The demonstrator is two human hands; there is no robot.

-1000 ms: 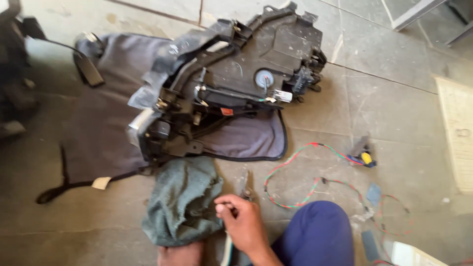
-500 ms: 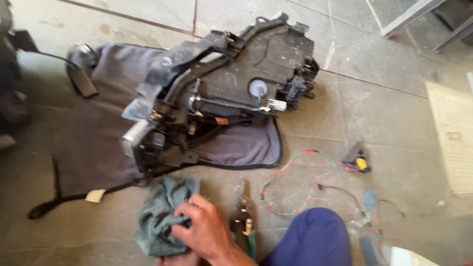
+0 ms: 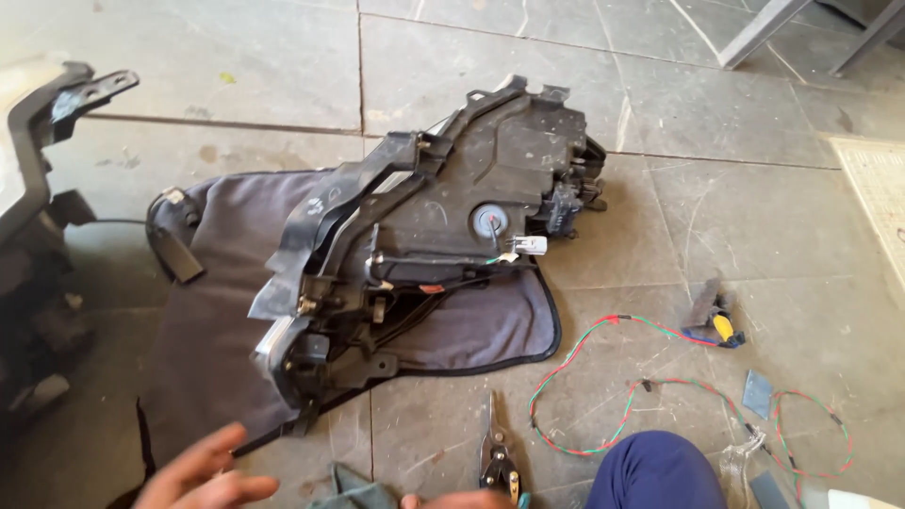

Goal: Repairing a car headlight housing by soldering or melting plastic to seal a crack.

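A large black headlight housing (image 3: 443,226) lies back-side up on a dark grey cloth mat (image 3: 207,320) spread over the stone floor. My left hand (image 3: 203,476) hovers at the bottom left with its fingers spread, holding nothing, just in front of the mat's near edge. Only a sliver of my right hand (image 3: 452,500) shows at the bottom edge, between a crumpled green rag (image 3: 353,485) and a pair of metal snips (image 3: 497,451). Its fingers are cut off by the frame.
Red and green twisted wires (image 3: 613,396) loop across the floor on the right, near a small yellow-tipped tool (image 3: 718,322). My blue-clad knee (image 3: 655,471) is at the bottom right. Another black car part (image 3: 38,236) stands at the left edge.
The hand that pressed on the green rag has come off it. The view has shifted, so the rag sits mostly below the frame, and my open left hand has appeared at the lower left.
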